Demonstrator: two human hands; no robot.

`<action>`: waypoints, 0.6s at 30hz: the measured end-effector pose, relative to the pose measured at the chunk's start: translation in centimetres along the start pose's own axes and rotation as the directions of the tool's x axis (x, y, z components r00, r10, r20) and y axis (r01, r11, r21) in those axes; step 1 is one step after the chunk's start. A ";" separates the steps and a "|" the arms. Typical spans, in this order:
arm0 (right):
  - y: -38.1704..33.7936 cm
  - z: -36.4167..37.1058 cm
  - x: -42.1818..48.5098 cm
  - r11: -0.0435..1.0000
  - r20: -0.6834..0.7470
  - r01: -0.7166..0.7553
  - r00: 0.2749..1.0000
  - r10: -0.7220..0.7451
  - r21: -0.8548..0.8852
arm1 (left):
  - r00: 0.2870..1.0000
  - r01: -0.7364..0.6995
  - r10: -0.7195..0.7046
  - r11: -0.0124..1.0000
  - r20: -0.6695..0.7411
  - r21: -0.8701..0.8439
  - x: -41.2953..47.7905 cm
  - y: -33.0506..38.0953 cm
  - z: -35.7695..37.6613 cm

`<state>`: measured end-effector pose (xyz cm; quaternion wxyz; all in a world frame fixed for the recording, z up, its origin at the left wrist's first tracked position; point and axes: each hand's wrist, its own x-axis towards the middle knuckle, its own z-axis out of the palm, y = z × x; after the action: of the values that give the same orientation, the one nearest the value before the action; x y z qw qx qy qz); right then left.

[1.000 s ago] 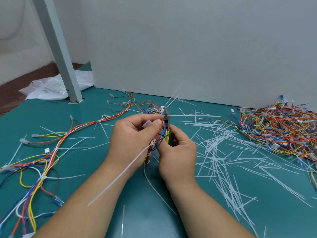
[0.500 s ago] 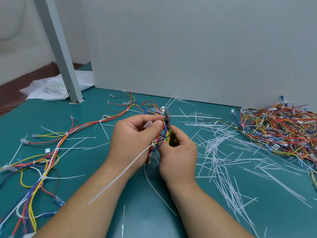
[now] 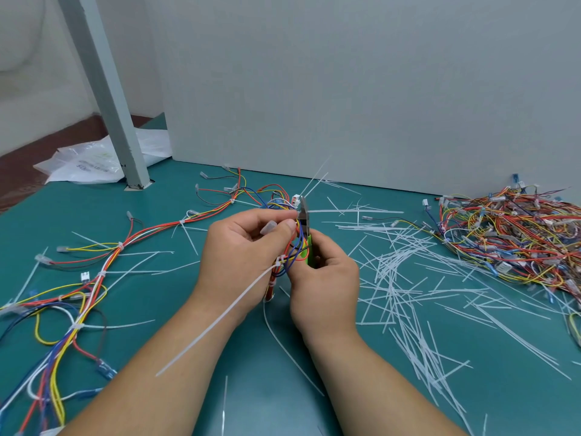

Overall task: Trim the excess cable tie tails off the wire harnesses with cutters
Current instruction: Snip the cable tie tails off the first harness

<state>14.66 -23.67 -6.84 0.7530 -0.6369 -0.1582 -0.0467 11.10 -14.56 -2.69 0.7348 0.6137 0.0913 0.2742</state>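
Left hand [image 3: 245, 247] pinches multicoloured wire harness [image 3: 294, 253], right hand [image 3: 323, 278] wraps green-handled steel cutters [image 3: 304, 215]; I'd seat blades flush at the thin white tie tail [image 3: 316, 179] root beyond left fingertips [image 3: 289, 227], sparing wires.

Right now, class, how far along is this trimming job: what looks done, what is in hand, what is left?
Done: many cut tails litter the mat. In hand: the left hand holds a harness, the right hand grips green-handled cutters at it. Left: the long tail on that harness, and untrimmed ties on the wiring at left.
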 end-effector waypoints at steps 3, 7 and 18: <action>-0.1 0.1 0.0 1.000 -0.009 -0.015 1.000 0.015 -0.008 | 1.000 -0.006 0.006 1.000 0.001 0.013 0.0 0.0 -0.1; -0.3 0.2 -0.1 0.994 -0.016 -0.017 1.000 0.015 -0.104 | 1.000 -0.008 0.008 1.000 -0.006 0.005 0.2 0.0 -0.2; -0.9 0.5 -0.6 0.946 0.124 0.063 0.992 -0.025 -0.317 | 0.999 0.013 -0.014 0.999 -0.029 -0.039 0.8 0.1 -0.7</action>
<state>13.71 -23.43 -6.09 0.6279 -0.7485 -0.2069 -0.0507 11.36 -13.56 -2.56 0.7470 0.5945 0.1010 0.2800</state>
